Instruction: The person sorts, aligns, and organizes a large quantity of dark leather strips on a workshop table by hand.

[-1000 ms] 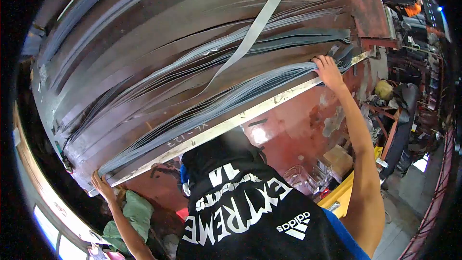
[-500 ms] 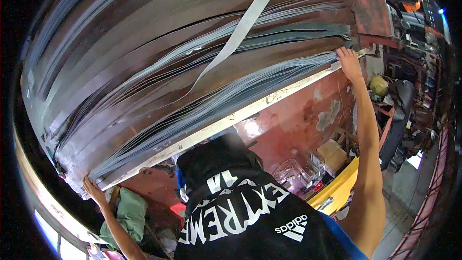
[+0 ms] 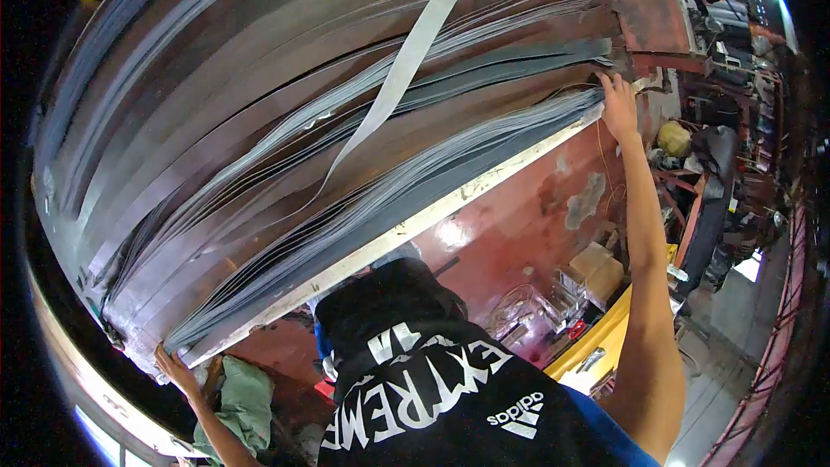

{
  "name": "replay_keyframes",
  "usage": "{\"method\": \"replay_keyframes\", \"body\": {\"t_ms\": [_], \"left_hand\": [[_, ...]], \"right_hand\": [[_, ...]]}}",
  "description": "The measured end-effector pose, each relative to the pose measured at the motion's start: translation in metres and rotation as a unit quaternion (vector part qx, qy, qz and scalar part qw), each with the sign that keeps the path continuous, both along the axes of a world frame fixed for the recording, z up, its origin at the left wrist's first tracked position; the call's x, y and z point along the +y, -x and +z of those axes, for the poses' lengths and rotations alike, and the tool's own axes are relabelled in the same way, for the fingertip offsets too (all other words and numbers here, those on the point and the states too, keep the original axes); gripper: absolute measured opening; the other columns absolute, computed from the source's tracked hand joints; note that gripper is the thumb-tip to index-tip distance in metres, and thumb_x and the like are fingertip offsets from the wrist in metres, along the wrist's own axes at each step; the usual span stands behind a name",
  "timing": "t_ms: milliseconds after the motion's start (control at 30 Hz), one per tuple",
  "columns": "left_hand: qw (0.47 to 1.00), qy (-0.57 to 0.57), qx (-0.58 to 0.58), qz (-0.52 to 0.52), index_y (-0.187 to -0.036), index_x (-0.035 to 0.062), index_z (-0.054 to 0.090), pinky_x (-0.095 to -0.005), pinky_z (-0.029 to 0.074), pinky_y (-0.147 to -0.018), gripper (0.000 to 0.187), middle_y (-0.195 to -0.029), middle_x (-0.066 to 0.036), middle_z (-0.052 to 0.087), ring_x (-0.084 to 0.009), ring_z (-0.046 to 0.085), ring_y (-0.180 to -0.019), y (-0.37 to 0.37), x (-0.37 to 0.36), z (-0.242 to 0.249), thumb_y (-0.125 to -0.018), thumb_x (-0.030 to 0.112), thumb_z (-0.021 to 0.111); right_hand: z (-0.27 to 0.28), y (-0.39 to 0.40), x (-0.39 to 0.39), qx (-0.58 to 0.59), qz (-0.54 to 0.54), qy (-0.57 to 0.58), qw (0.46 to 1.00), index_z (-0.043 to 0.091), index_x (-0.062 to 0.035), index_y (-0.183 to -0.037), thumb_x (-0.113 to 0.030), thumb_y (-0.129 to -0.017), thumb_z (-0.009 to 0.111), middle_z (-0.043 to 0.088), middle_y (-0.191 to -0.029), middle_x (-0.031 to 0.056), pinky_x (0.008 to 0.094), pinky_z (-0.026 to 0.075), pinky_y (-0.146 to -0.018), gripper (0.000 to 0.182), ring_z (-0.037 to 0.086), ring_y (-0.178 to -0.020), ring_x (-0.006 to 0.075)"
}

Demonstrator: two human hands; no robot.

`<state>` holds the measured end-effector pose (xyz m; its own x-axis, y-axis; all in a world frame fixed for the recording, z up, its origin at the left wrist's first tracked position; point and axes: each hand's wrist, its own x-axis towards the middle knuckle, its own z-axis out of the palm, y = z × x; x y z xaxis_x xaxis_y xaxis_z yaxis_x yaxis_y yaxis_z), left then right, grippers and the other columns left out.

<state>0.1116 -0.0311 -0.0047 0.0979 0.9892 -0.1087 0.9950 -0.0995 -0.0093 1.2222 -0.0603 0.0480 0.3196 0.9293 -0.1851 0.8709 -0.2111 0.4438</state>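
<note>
A long bundle of thin grey strips [image 3: 406, 182], with their material not certain, lies along the near edge of a brown work table [image 3: 285, 134]. At its far right end my right hand [image 3: 617, 104] has its fingers wrapped over the strip ends. My left hand [image 3: 175, 372] grips the opposite end, at the lower left corner, where the fingertips are small and partly hidden. Between the hands the strips bow slightly and fan apart. One loose pale strip [image 3: 402, 73] crosses over other grey strip bundles [image 3: 510, 65] farther back.
A worn pale edge bar [image 3: 415, 223] borders the table, above a red panel [image 3: 519, 199]. Below are a cardboard box [image 3: 596, 270], a yellow piece [image 3: 605, 342] and a green sack [image 3: 246, 402]. Cluttered shelving [image 3: 735, 104] stands at the right.
The view has shifted slightly. Both hands stay at the bundle's ends, while its strips look more evenly gathered, with a broader dark face showing along the near side.
</note>
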Motion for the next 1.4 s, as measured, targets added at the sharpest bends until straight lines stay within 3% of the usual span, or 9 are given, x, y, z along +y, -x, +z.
{"method": "replay_keyframes", "body": {"t_ms": [67, 267, 333, 567, 833, 1067, 1133, 1267, 1400], "left_hand": [[1.0, 0.006, -0.021, 0.015, -0.134, -0.0017, 0.048, -0.0527, 0.036, -0.1, 0.042, -0.129, -0.025, 0.051, -0.0445, 0.047, -0.118, 0.0, -0.002, -0.001, -0.101, 0.025, 0.048], [0.999, -0.038, -0.009, -0.005, -0.131, -0.0005, 0.051, -0.0511, 0.037, -0.102, 0.038, -0.127, -0.024, 0.053, -0.0442, 0.048, -0.118, 0.005, -0.005, -0.011, -0.097, 0.016, 0.053], [1.0, -0.02, -0.011, 0.018, -0.13, -0.0007, 0.052, -0.0508, 0.037, -0.101, 0.037, -0.126, -0.024, 0.053, -0.0438, 0.048, -0.118, -0.013, -0.003, -0.001, -0.096, 0.014, 0.054], [0.998, 0.002, -0.041, 0.043, -0.128, -0.0001, 0.053, -0.05, 0.037, -0.102, 0.038, -0.127, -0.022, 0.053, -0.0424, 0.047, -0.119, -0.021, 0.003, 0.005, -0.092, 0.012, 0.058], [0.998, -0.022, -0.055, -0.001, -0.125, 0.0052, 0.057, -0.0486, 0.041, -0.096, 0.038, -0.118, -0.017, 0.056, -0.0393, 0.05, -0.111, -0.029, 0.009, 0.013, -0.088, 0.012, 0.063], [0.997, -0.059, -0.048, -0.014, -0.122, 0.0082, 0.059, -0.0456, 0.04, -0.093, 0.037, -0.116, -0.012, 0.058, -0.0336, 0.052, -0.109, -0.033, 0.007, 0.011, -0.089, 0.023, 0.065], [0.996, -0.068, -0.047, -0.015, -0.12, 0.0083, 0.06, -0.0449, 0.04, -0.092, 0.036, -0.115, -0.011, 0.058, -0.0325, 0.052, -0.108, -0.031, 0.008, 0.008, -0.089, 0.024, 0.065], [0.994, -0.096, -0.047, -0.032, -0.117, 0.011, 0.062, -0.0447, 0.04, -0.091, 0.037, -0.111, -0.009, 0.058, -0.0315, 0.053, -0.106, -0.035, 0.009, 0.014, -0.083, 0.024, 0.071], [0.994, -0.071, -0.071, -0.037, -0.116, 0.0135, 0.063, -0.0447, 0.041, -0.091, 0.037, -0.112, -0.008, 0.058, -0.0305, 0.053, -0.106, -0.028, 0.013, 0.009, -0.082, 0.025, 0.071]], "right_hand": [[0.006, 0.034, -0.001, 0.015, 0.025, -0.037, 0.999, 0.056, -0.0105, -0.129, 0.001, -0.079, 0.064, 0.051, -0.135, 0.0137, 0.0445, 0.04, -0.103, 0.053, 0.051, -0.119, 0.0349], [0.022, 0.202, -0.004, 0.35, 0.153, -0.086, 0.92, 0.057, -0.0126, -0.131, -0.02, -0.082, 0.073, 0.047, -0.144, 0.0108, 0.0485, 0.038, -0.108, 0.051, 0.046, -0.129, 0.0345], [0.016, 0.242, 0.001, 0.38, 0.207, -0.059, 0.899, 0.053, -0.0112, -0.136, -0.03, -0.082, 0.073, 0.045, -0.145, 0.013, 0.0498, 0.034, -0.112, 0.061, 0.046, -0.129, 0.0349], [0.001, 0.332, 0.032, 0.416, 0.315, -0.044, 0.852, 0.05, -0.011, -0.139, -0.04, -0.078, 0.074, 0.044, -0.144, 0.0141, 0.0495, 0.027, -0.117, 0.071, 0.041, -0.133, 0.0336], [-0.022, 0.473, 0.046, 0.453, 0.363, -0.066, 0.812, 0.045, -0.0102, -0.144, -0.055, -0.074, 0.074, 0.041, -0.145, 0.0181, 0.0525, 0.023, -0.117, 0.088, 0.04, -0.133, 0.0351], [-0.038, 0.542, 0.056, 0.438, 0.367, -0.093, 0.815, 0.043, -0.0118, -0.145, -0.053, -0.071, 0.078, 0.05, -0.13, 0.0159, 0.0514, 0.032, -0.109, 0.092, 0.046, -0.121, 0.0348], [-0.035, 0.541, 0.057, 0.423, 0.395, -0.108, 0.808, 0.045, -0.0083, -0.143, -0.051, -0.077, 0.073, 0.054, -0.124, 0.016, 0.0474, 0.037, -0.104, 0.083, 0.051, -0.113, 0.0335], [-0.05, 0.521, 0.052, 0.379, 0.387, -0.096, 0.835, 0.055, -0.0085, -0.127, -0.031, -0.084, 0.07, 0.057, -0.113, 0.011, 0.0428, 0.044, -0.093, 0.05, 0.056, -0.103, 0.0298], [-0.055, 0.477, 0.041, 0.315, 0.382, -0.094, 0.864, 0.057, -0.0104, -0.124, -0.025, -0.081, 0.072, 0.057, -0.118, 0.0108, 0.0435, 0.044, -0.095, 0.048, 0.054, -0.109, 0.0323]]}}
